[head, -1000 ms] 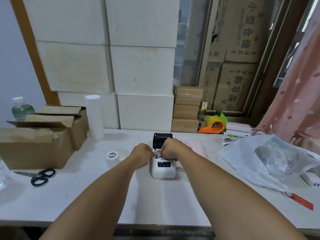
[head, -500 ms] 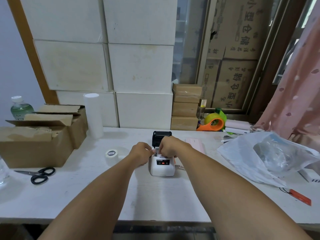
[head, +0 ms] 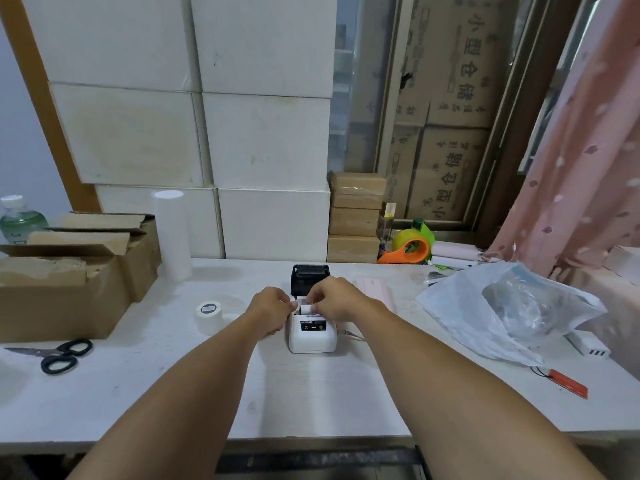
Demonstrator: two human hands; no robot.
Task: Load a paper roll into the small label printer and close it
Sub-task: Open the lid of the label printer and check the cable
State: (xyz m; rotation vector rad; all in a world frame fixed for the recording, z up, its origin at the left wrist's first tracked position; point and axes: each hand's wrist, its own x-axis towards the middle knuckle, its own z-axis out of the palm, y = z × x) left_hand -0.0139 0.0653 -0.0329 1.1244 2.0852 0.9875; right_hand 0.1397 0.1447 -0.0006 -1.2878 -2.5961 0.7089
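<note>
Right hand [head: 334, 299] is curled over the open top of the small white label printer [head: 311, 336], fingertips pinched on a little white paper roll [head: 306, 309] sitting right at the mouth of the paper bay. Left hand [head: 272, 308] is bunched up against the printer's left side, fingers folded in toward the same roll; can't tell if it's actually gripping the roll or just steadying things. The printer's black lid [head: 309, 278] is flipped up and back behind both hands, so it's still open.

The printer sits about mid-table, near the person, on a pale whitish tabletop [head: 311, 403] (a bit scuffed and marked). Just left of it there's a spare roll of labels [head: 209, 315] standing on end, and further left a pair of black-handled scissors [head: 57, 355] near an open brown cardboard box [head: 65, 271]. A tall white cylinder [head: 172, 233] stands behind that box, with a green-tinted bottle [head: 19, 220] at the far left edge.

Off to the right: a crumpled clear plastic bag [head: 512, 310], an orange tag [head: 568, 382] near the table edge, and an orange-and-green tape dispenser [head: 412, 247] at the back.

Behind the table it's stacked white boxes [head: 194, 133], smaller brown cartons [head: 355, 216], big printed cardboard boxes behind glass, and a pink curtain [head: 585, 150] on the right.
</note>
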